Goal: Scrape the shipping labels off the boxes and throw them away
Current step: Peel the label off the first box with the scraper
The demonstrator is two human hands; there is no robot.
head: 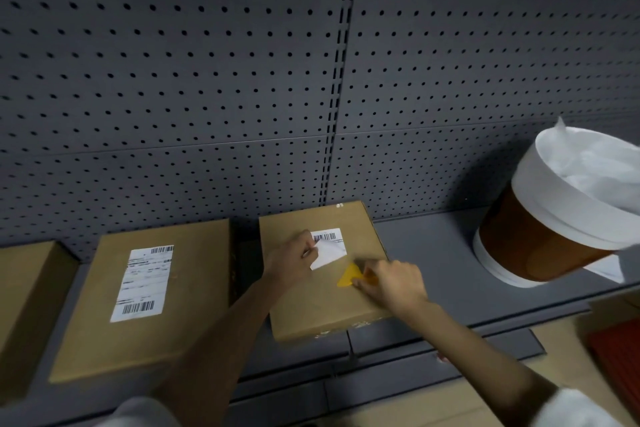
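Note:
A brown cardboard box [311, 302] lies flat on the grey shelf in the middle. Its white shipping label [329, 248] is partly peeled, the lower part folded up and back. My left hand [291, 258] pinches the lifted corner of that label. My right hand [391, 284] holds a yellow plastic scraper [349, 277] flat on the box just below the label. To the left lies a second box [104, 333] with its whole label [142, 284] still stuck on.
A brown bin with a white liner [554, 218] stands on the shelf at the right. A third box [20, 305] shows at the far left edge. A dark pegboard wall [242, 62] rises behind. Something red [620, 357] sits at the lower right.

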